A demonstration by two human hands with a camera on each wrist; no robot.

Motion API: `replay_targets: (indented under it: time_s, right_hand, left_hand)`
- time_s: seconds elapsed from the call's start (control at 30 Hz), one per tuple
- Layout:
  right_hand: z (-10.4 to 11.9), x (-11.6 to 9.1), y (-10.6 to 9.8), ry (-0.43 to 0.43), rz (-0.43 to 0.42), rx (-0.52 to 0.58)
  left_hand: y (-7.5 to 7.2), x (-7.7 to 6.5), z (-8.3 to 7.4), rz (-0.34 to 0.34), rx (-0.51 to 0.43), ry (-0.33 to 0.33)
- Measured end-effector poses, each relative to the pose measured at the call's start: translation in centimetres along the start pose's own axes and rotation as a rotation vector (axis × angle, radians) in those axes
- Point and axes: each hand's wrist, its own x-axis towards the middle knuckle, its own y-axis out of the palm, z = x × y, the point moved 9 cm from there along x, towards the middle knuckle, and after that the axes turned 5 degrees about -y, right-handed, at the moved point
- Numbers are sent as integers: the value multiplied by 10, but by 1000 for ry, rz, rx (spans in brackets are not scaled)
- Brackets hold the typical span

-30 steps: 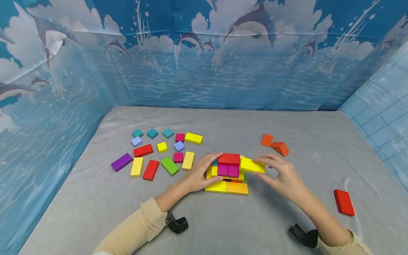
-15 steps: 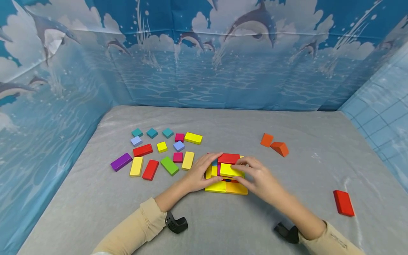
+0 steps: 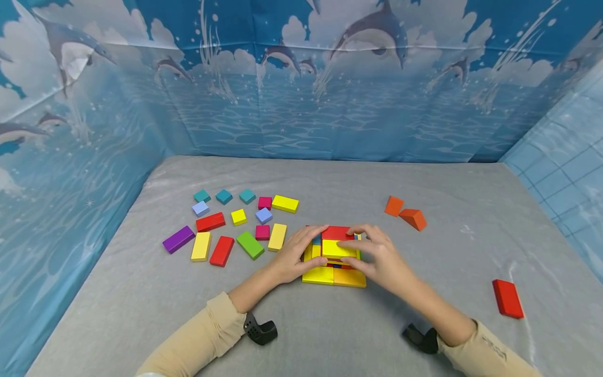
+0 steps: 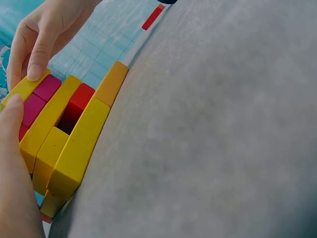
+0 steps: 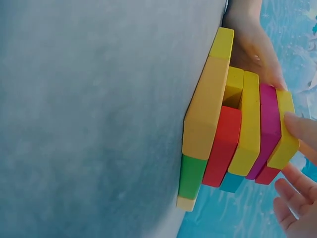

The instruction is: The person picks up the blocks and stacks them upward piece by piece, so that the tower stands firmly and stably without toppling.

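Observation:
A small stack of colored wooden blocks [image 3: 334, 275] stands on the grey cloth, with yellow, orange, red, green and magenta pieces showing. On its upper front, over the magenta blocks [image 4: 40, 96], lies a long yellow block [image 3: 336, 248]. My right hand [image 3: 383, 262] pinches that yellow block near its right end, thumb in front and fingers behind. At the stack's left end rests my left hand [image 3: 292, 256], fingers extended toward the back and thumb along the front. The left thumb touches the yellow block's near end in the left wrist view. A red block [image 3: 334, 233] tops the rear.
Many loose blocks lie left of the stack, among them a purple block [image 3: 178, 240], a green block [image 3: 250, 245] and a pale yellow block [image 3: 277, 237]. Two orange pieces [image 3: 413, 219] sit back right. A red block [image 3: 508, 299] lies far right. A dolphin-print curtain [image 3: 301, 115] hangs behind.
My right hand has brought the yellow block leftward from beside the stack onto its upper front, over the magenta blocks. The left hand has stayed at the stack's left end.

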Motion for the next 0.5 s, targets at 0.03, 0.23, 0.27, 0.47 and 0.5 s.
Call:
replay_targets:
  time_s: [0.03, 0.23, 0.27, 0.47, 0.5]
  right_hand:
    - [-2, 0, 1, 12, 9, 20]
    - [-22, -5, 8, 131, 132, 189]
    - [-24, -6, 9, 151, 154, 213]
    - [-33, -10, 14, 225, 209, 291]
    - [-34, -10, 14, 230, 210, 295]
  left_hand:
    - [0, 0, 0, 1, 1, -1]
    - [1, 0, 0, 12, 12, -11]
    - [1, 0, 0, 12, 14, -11]
    - [1, 0, -2, -9, 45, 15]
    - [0, 0, -3, -13, 49, 20]
